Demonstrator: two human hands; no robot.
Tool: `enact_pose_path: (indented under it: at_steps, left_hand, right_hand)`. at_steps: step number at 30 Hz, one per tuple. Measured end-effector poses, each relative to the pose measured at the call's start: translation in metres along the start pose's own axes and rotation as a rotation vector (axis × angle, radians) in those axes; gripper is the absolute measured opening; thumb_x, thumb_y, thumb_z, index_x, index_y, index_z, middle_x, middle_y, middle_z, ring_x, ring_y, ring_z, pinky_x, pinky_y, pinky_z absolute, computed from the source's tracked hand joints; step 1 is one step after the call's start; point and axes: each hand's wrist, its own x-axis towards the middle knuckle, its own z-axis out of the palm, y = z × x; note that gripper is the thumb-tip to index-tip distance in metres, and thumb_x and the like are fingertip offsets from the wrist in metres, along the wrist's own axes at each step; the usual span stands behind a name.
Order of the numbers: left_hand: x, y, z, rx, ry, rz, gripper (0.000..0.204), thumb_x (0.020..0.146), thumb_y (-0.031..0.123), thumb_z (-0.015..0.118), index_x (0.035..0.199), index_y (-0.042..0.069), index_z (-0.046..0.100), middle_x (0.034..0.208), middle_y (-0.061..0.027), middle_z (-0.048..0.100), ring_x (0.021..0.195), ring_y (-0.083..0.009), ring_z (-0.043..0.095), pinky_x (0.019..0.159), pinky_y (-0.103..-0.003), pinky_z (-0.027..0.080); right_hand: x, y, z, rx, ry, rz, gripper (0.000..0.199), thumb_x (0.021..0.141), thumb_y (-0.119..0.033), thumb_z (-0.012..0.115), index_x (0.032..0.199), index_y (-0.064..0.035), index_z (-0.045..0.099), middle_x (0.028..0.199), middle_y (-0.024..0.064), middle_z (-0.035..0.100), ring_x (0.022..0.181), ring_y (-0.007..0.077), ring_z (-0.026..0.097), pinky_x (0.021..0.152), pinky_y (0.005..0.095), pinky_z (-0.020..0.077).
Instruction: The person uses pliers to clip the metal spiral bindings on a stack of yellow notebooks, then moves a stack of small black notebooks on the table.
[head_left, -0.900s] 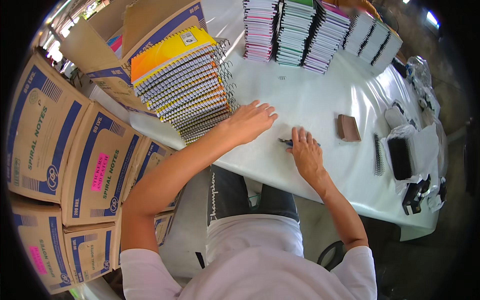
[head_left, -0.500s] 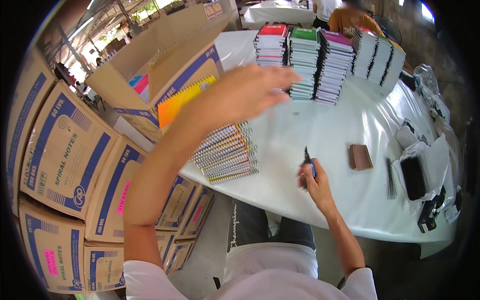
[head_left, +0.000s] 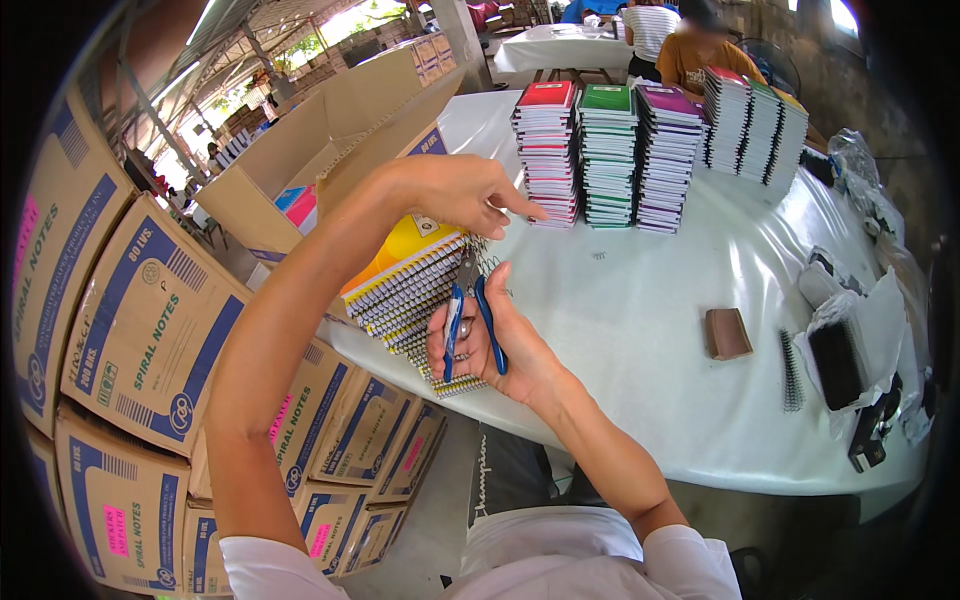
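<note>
Head view: my right hand (head_left: 500,345) grips blue-handled pliers (head_left: 468,312) at frame centre, over leaning notebook stack (head_left: 415,290). My left hand (head_left: 455,190) empty, fingers loosely curled, above it. White-covered bench (head_left: 640,330); cardboard cartons (head_left: 140,320) left; open shed upper left.
</note>
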Motion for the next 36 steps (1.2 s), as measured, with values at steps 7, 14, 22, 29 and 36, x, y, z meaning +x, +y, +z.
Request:
enact_pose_path:
  at_steps: [7, 14, 22, 29, 36]
  left_hand:
    - [-0.004, 0.017, 0.002, 0.048, -0.006, -0.079, 0.064, 0.079, 0.002, 0.067, 0.137, 0.027, 0.054, 0.11, -0.0146, 0.069, 0.1, -0.0225, 0.066, 0.086, -0.035, 0.051]
    - [-0.003, 0.016, 0.008, 0.102, 0.035, -0.085, 0.071, 0.076, -0.003, 0.068, 0.136, 0.031, 0.054, 0.103, -0.0173, 0.07, 0.105, -0.0247, 0.067, 0.086, -0.032, 0.053]
    - [0.0, 0.015, 0.01, 0.121, 0.024, -0.075, 0.07, 0.071, -0.002, 0.069, 0.133, 0.031, 0.058, 0.1, -0.0187, 0.07, 0.1, -0.0252, 0.068, 0.086, -0.033, 0.053]
    - [-0.002, 0.007, 0.01, 0.065, 0.016, -0.062, 0.072, 0.069, -0.001, 0.074, 0.133, 0.029, 0.058, 0.094, -0.0158, 0.069, 0.093, -0.0247, 0.068, 0.085, -0.033, 0.052]
    - [0.009, 0.017, 0.02, 0.351, -0.052, 0.01, 0.073, 0.067, -0.006, 0.07, 0.132, 0.024, 0.059, 0.092, -0.0177, 0.068, 0.084, -0.0315, 0.065, 0.076, -0.039, 0.052]
  right_hand:
    - [0.003, -0.005, 0.003, 0.048, -0.026, 0.05, 0.087, 0.088, -0.077, 0.017, 0.09, -0.0014, 0.059, 0.077, 0.0135, 0.064, 0.068, 0.0261, 0.064, 0.066, 0.0374, 0.0545]
    - [0.01, 0.001, -0.012, 0.316, -0.244, 0.074, 0.084, 0.087, -0.078, 0.02, 0.083, -0.0037, 0.058, 0.066, 0.0101, 0.057, 0.058, 0.0234, 0.057, 0.056, 0.0358, 0.0499]
    - [-0.006, 0.01, 0.014, 0.049, 0.027, 0.017, 0.084, 0.087, -0.078, 0.019, 0.082, -0.0036, 0.058, 0.065, 0.0103, 0.056, 0.057, 0.0235, 0.057, 0.058, 0.0387, 0.0517]
    - [-0.003, 0.005, 0.015, 0.131, 0.067, 0.05, 0.083, 0.088, -0.077, 0.02, 0.084, -0.0031, 0.058, 0.07, 0.0117, 0.059, 0.06, 0.0244, 0.059, 0.065, 0.0421, 0.055]
    - [0.0, 0.011, -0.002, 0.279, -0.143, 0.085, 0.078, 0.087, -0.078, 0.021, 0.076, -0.0073, 0.051, 0.057, 0.0037, 0.041, 0.049, 0.0154, 0.037, 0.048, 0.0303, 0.0337]
